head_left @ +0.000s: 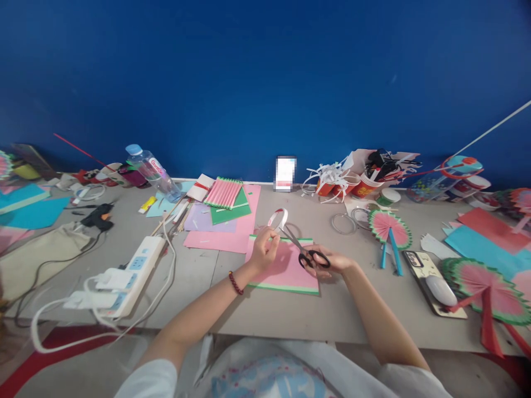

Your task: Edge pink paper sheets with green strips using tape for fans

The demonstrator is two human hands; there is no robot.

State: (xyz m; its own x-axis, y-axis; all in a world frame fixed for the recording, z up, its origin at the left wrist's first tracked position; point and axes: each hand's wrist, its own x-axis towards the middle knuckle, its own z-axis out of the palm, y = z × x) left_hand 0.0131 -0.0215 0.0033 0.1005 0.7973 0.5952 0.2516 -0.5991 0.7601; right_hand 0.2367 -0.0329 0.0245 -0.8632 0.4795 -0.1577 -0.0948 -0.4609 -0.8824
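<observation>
My left hand (264,249) is closed in a pinch on a curled white paper strip (277,217), holding it up above the table. My right hand (327,261) grips black-handled scissors (305,250), whose blades point up and left to the strip. Under both hands lies a pink sheet with white and green borders (286,271). A red bead bracelet (235,283) circles my left wrist.
A white power strip (136,268) with cables and a black glue gun (98,216) lie at the left. A water bottle (154,171) and stacked coloured paper (226,207) stand behind. Finished watermelon paper fans (390,229), a phone (431,282) and red cups (365,188) are at the right.
</observation>
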